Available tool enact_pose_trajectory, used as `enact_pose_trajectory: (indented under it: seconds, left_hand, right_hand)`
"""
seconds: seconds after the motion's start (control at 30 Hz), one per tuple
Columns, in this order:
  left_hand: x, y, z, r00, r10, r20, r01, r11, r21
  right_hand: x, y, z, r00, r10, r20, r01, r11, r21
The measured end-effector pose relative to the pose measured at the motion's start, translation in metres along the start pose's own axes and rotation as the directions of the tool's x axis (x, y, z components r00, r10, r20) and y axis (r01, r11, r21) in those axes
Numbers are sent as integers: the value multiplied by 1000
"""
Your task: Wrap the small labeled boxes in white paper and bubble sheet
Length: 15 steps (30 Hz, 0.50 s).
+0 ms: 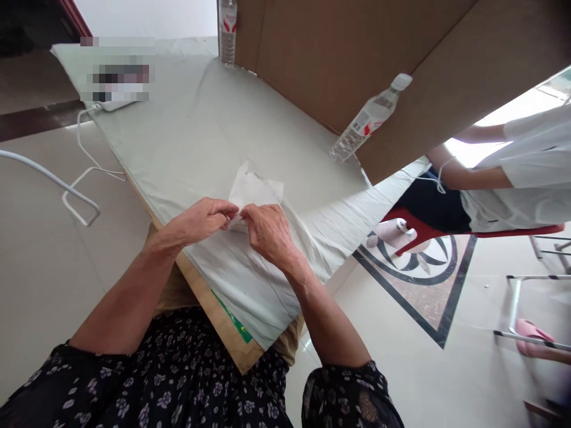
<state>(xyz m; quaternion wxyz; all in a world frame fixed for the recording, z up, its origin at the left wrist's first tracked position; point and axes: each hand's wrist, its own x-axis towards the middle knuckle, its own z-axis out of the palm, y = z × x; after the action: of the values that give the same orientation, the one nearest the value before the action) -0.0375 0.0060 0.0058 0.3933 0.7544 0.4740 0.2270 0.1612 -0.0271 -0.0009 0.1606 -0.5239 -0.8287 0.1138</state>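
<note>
A thin white sheet (256, 189), which looks like tissue paper, lies slightly crumpled on the cloth-covered table in front of me. My left hand (200, 223) pinches its near left edge, thumb and fingertips together. Close beside it, my right hand (267, 232) has its fingers curled down and closed on the near edge of the same sheet. The fingertips of both hands almost meet. Part of the sheet's near edge is hidden behind my right fingers.
The pale tablecloth (178, 131) is wrinkled on the right. A cardboard panel (307, 65) stands across the back, with a clear water bottle (368, 122) leaning at its front and another bottle (228, 35) behind. A white cable (80, 148) hangs left. Another person (513, 172) sits at right.
</note>
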Motion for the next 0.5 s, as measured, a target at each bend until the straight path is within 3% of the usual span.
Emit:
enact_pose_trajectory:
  seconds: [0.07,0.2,0.3,0.4,0.5]
  left_hand:
    - [0,0,4,999,15,41,-16,999,32]
    - [5,-5,23,987,92,-128,-62,973,221]
    - [7,-15,33,954,232,-188,-158,926,342]
    - [6,-22,37,929,316,-195,-225,897,380]
    - [6,-25,38,922,343,-179,-255,887,385]
  right_hand:
    - [1,2,1,1000,10,-16,-9,999,40]
    - [-3,9,3,997,5,-74,7,988,156]
    - [-17,20,-1,967,49,-250,8,975,223]
    - [-40,35,-5,885,267,-381,-161,944,288]
    - [-58,47,-5,820,526,-224,-422,822,383]
